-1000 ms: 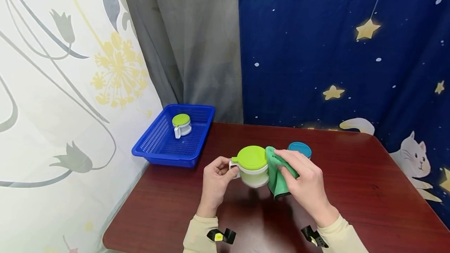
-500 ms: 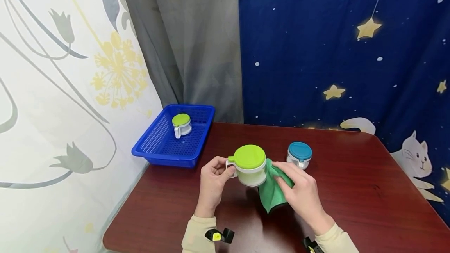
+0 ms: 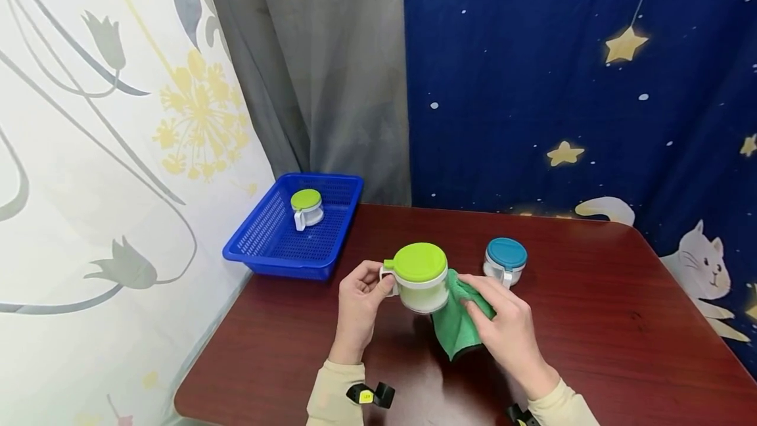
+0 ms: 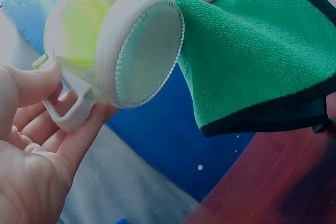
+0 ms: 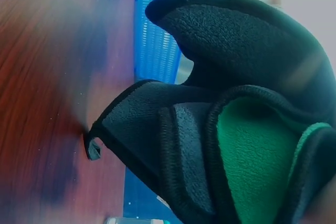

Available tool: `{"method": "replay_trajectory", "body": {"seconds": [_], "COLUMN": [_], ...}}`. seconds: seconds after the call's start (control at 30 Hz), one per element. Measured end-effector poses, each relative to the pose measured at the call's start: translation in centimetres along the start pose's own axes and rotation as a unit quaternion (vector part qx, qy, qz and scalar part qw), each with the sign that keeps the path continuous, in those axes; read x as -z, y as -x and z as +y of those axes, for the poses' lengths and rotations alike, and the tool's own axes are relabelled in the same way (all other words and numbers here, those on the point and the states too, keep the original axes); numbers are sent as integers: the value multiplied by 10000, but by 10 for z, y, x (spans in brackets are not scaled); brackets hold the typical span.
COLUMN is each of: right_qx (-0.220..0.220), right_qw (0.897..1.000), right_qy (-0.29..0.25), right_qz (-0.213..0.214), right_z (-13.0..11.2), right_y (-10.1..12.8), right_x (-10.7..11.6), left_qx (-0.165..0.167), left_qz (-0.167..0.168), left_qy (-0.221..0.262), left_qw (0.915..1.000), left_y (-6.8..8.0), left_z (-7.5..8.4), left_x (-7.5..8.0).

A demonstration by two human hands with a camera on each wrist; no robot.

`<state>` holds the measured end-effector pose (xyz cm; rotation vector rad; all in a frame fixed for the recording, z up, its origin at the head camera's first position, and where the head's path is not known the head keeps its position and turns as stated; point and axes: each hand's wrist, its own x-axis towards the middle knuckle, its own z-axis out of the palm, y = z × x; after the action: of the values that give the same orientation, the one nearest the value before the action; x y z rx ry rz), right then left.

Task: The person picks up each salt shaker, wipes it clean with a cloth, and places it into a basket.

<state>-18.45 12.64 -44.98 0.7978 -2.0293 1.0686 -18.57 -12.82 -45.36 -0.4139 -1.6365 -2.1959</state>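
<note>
Wiping a green-lidded jar with a cloth, both hands busy

Holding is what I see on the left: my left hand (image 3: pixel 361 298) pinches the white handle of the green-lidded jar (image 3: pixel 420 277), thumb on top of the handle and fingers curled under it. The jar is lifted off the dark red table (image 3: pixel 621 321), near the middle of its front half. The left wrist view shows the jar tilted, ribbed base toward the camera, handle (image 4: pixel 65 111) between thumb and fingers.

My right hand (image 3: pixel 503 327) grasps a green cloth (image 3: pixel 455 324) with a dark edge, fingers curled over it and pressing it to the jar's right side. The cloth touches the jar wall and hangs down toward the table. Right wrist view is mostly cloth folds (image 5: pixel 247 145), blurred, with the blue basket behind.

A blue-lidded jar (image 3: pixel 505 261) stands on the table just behind the right hand, apart from the held jar. The blue basket (image 3: pixel 278 248) sits at the table's back left corner, and a second, smaller-looking green-lidded jar (image 3: pixel 306 208) stands upright in it. Curtains hang behind: grey, and dark blue with stars.
</note>
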Motion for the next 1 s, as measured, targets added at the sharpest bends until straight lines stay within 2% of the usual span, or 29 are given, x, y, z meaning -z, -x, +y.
{"method": "replay_trajectory", "body": {"seconds": [0.13,0.33,0.5,0.67,1.0], "right_qx": [26,84,248,484,703], "right_qw": [9999,9996,9993,9982,9967], "right_qy": [83,201,276,337,384], "right_qz": [-120,-168,-55,75,101], "right_z": [-1,-2,-6,-13,-17], "right_y": [0,-9,-23,-35,-38], "right_x": [1,8,18,24,23], "left_qx": [41,86,137,91,-22], "left_qz": [64,-125,-306,-526,-680], "left_qy": [54,-78,-202,-105,-88], "left_qw": [10000,9999,9992,9985,9976], "left_y": [1,2,3,5,4], "left_z": [0,3,4,3,1], "left_x": [3,6,6,6,4]}}
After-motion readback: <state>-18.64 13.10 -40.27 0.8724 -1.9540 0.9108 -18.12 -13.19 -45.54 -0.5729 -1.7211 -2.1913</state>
